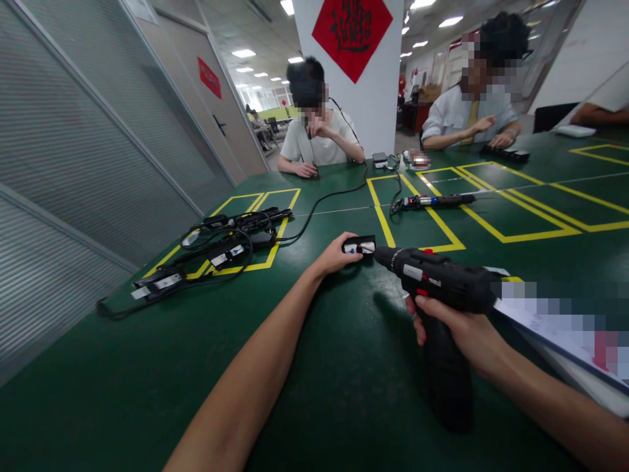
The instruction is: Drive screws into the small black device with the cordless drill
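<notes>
My right hand (pixel 445 318) is wrapped round the grip of a black cordless drill (pixel 442 278) with red details, its chuck pointing left. With its fingers closed on the left end, my left hand (pixel 341 254) holds a small black box-like part (pixel 366 241) on the green table. White pieces and a bit of blue show on the face of that part. The drill's nose is close to the right end of the part; whether the two touch, I cannot tell.
Black adapters with cables (pixel 230 246) lie in yellow taped boxes on the left. A slim electric screwdriver (pixel 437 200) rests beyond my hands. Papers (pixel 555 328) lie at right. Two people, a person in white (pixel 319 131) and a person in light blue (pixel 472 111), sit across the table.
</notes>
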Demonstrator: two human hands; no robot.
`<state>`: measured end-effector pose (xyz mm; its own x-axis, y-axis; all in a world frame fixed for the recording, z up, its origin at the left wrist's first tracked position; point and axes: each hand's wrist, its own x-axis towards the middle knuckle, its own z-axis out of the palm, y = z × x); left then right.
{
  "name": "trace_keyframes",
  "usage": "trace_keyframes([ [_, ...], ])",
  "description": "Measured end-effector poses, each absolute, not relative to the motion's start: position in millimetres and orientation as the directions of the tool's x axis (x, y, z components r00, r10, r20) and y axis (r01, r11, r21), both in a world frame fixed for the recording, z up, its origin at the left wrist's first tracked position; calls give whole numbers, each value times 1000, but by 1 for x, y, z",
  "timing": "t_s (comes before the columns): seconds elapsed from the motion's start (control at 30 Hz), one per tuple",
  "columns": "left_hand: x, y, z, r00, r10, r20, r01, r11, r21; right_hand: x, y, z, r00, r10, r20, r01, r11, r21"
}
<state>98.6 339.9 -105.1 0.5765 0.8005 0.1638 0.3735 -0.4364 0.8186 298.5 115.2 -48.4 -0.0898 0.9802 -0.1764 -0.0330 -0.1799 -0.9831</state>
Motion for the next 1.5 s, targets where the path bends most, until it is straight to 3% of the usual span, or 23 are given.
trace_keyframes([
  [1.5,99,338,-103,558,818,142,381,-404,831,299,114,-50,-92,979,-182,-75,-189,-979],
])
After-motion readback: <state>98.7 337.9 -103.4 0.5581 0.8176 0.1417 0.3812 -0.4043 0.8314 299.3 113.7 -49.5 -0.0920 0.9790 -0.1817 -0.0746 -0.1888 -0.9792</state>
